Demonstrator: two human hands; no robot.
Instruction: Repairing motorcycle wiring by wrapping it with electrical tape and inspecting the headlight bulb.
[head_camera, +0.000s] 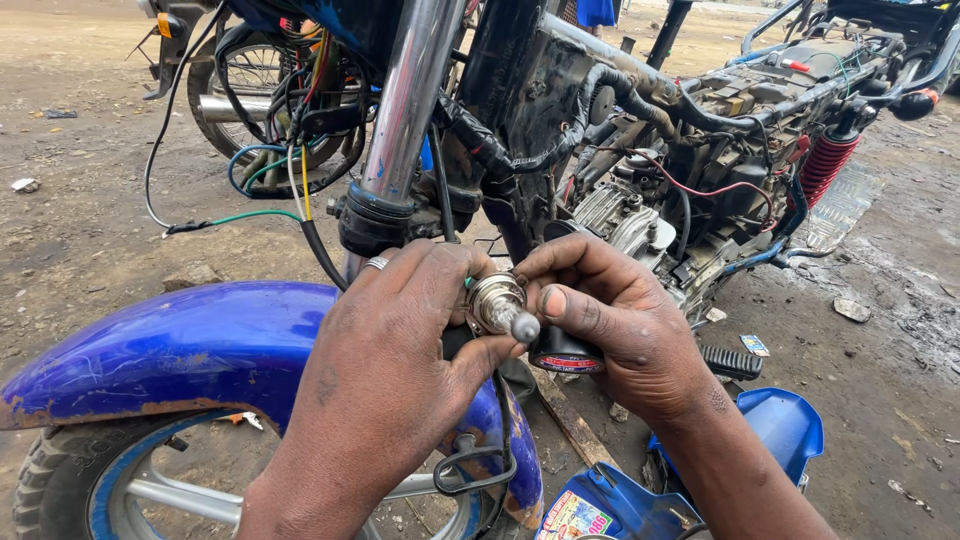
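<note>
Both my hands hold a small headlight bulb (498, 305) with a round metal flange and a glass tip, just in front of the motorcycle's fork. My left hand (395, 340), with a ring on one finger, grips the flange from the left, its thumb under the glass tip. From the right, my right hand (610, 310) pinches the same bulb with thumb and forefinger. A roll of black tape (565, 355) sits under my right palm. Coloured loose wires (270, 190) hang from the stripped front of the motorcycle above my hands.
The blue front mudguard (190, 350) and wheel (150, 480) lie below my left arm. A chrome fork tube (405, 110) rises above. The bare engine (640, 225) and red shock spring (825, 165) stand to the right. Blue plastic panels (780, 430) lie on the dirt ground.
</note>
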